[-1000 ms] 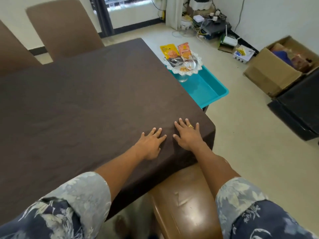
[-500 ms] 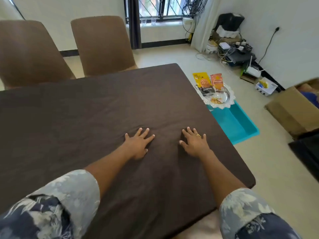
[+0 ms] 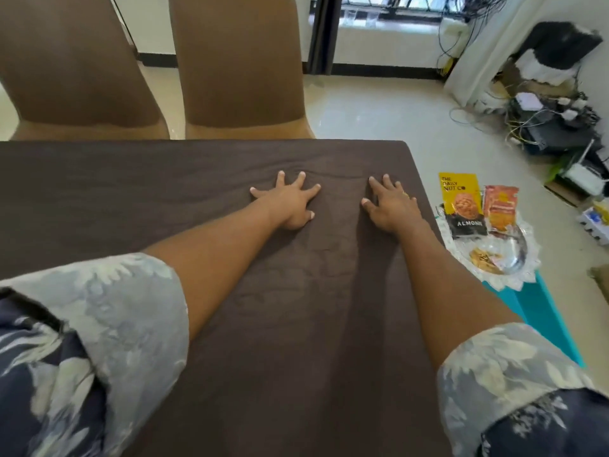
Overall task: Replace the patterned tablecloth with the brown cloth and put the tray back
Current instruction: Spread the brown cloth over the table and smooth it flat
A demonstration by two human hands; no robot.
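The brown cloth (image 3: 131,199) covers the whole table top, with a few small wrinkles near my hands. My left hand (image 3: 290,201) lies flat on it, fingers spread, toward the far edge. My right hand (image 3: 390,206) lies flat beside it, near the table's right edge, with a ring on one finger. Neither hand holds anything. The tray (image 3: 514,277), clear with a white lace-like rim, sits off the table at the right on a teal bin (image 3: 540,311). It carries two snack packets (image 3: 461,202) and some loose nuts. The patterned tablecloth is not in view.
Two brown chairs (image 3: 237,64) stand at the far side of the table. On the floor at the right lie cables, a router and small boxes (image 3: 553,127). A window with a dark frame is at the back.
Both hands have slid forward across the cloth from the near corner toward the far edge, staying flat and moving slightly apart. My view has moved forward over the table.
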